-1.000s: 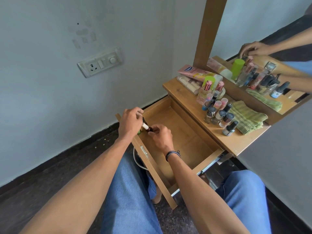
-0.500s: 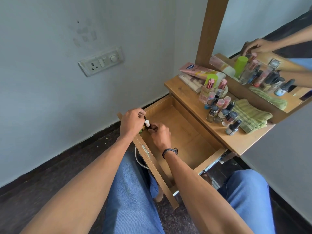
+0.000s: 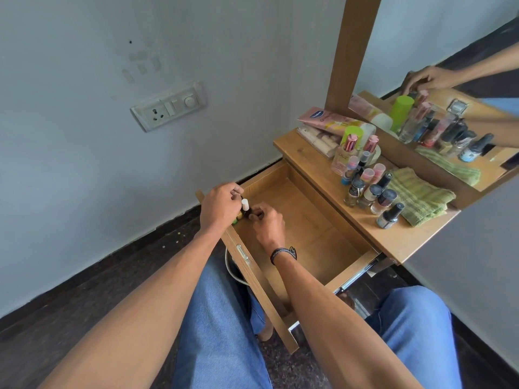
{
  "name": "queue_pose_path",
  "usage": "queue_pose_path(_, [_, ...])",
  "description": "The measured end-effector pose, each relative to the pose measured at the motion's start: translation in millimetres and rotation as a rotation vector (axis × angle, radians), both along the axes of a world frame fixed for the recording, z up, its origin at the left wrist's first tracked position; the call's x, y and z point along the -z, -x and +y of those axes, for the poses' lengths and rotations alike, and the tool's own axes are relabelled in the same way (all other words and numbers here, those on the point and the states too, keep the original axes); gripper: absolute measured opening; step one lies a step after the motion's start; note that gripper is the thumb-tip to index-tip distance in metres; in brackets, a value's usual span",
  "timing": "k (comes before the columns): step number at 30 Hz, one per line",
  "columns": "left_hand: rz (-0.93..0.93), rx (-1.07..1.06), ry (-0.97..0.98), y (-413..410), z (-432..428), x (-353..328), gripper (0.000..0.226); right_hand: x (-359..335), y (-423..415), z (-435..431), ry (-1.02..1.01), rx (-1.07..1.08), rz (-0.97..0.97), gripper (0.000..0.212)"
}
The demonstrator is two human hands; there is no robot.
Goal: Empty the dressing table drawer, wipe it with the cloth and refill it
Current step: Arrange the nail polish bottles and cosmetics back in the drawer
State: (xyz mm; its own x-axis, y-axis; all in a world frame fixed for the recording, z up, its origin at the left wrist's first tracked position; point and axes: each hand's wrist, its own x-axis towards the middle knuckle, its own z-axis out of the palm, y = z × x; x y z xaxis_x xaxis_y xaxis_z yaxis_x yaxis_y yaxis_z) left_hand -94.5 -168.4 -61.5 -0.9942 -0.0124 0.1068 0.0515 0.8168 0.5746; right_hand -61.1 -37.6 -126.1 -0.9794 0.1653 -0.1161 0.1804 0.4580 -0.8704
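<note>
Currently drawer (image 3: 309,228) is sitting pulled out, nearly bare. At its near-left corner, right hand (image 3: 268,223) is pinching a white-capped bottle (image 3: 245,204) and left hand (image 3: 222,203) is curling round small bottles (image 3: 238,216). Cloth (image 3: 418,197) is lying folded on tabletop (image 3: 407,240) beside nail polishes (image 3: 373,193).

Smooth matt wooden drawer (image 3: 306,220); ribbed green cloth (image 3: 418,197); metal handle (image 3: 242,253).
</note>
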Motion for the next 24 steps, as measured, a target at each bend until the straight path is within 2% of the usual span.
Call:
queue_pose_path(7, [-0.004,0.013,0.008,-0.5,0.4,0.7,0.017,-11.0,-13.1,13.0,0.056,0.073,0.018,0.031])
queue_pose_path(13, [-0.013,0.008,0.001,-2.7,0.8,-3.3,0.018,-15.2,-18.5,10.0,-0.041,-0.087,-0.062,0.030])
queue_pose_path(24, [-0.021,-0.001,0.012,-3.1,3.7,-6.0,0.016,-17.3,-20.4,9.3,-0.101,-0.125,-0.083,0.031])
